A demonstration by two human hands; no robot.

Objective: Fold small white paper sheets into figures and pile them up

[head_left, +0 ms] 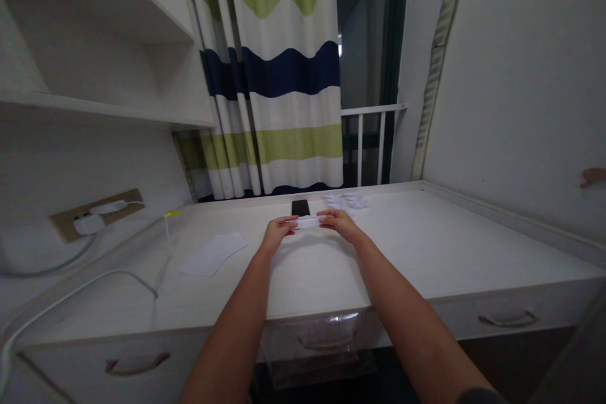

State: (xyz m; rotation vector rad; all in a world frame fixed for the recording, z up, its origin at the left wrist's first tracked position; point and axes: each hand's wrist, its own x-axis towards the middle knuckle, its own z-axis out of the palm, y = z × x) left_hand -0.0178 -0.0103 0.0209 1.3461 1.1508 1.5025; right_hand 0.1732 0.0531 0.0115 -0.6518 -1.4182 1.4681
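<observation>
Pinching the white paper strip [308, 222] at both ends with my left hand [280, 232] and right hand [339, 224], I guess it's light, bendy, easily torn.

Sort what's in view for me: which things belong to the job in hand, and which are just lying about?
Likely in the job:
- paper strip, held between left hand and right hand
- white sheets, left of the hands
- paper pieces, beyond the right hand

Likely just lying about:
- black object, beyond the strip
- white cable, far left
</observation>
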